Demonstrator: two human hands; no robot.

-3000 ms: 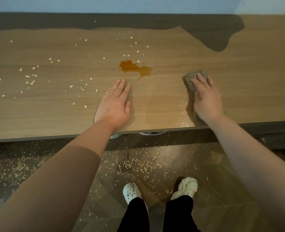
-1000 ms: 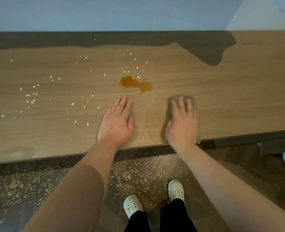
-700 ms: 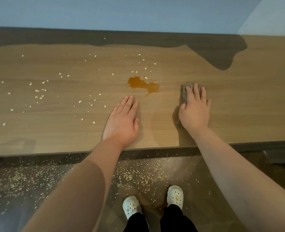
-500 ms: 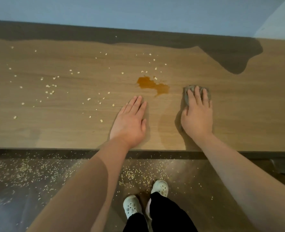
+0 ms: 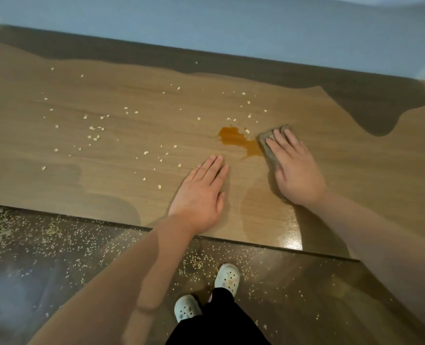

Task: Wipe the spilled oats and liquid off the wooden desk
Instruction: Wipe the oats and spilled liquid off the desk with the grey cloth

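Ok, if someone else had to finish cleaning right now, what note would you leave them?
Right hand: pressed flat on the grey cloth, whose edge touches the right end of the brown puddle.
Left hand: flat on the wooden desk, empty.
Done: a damp, shiny strip near the front edge looks wiped.
Left: the puddle is almost whole; oats lie scattered over the desk's left and middle. More oats cover the floor.
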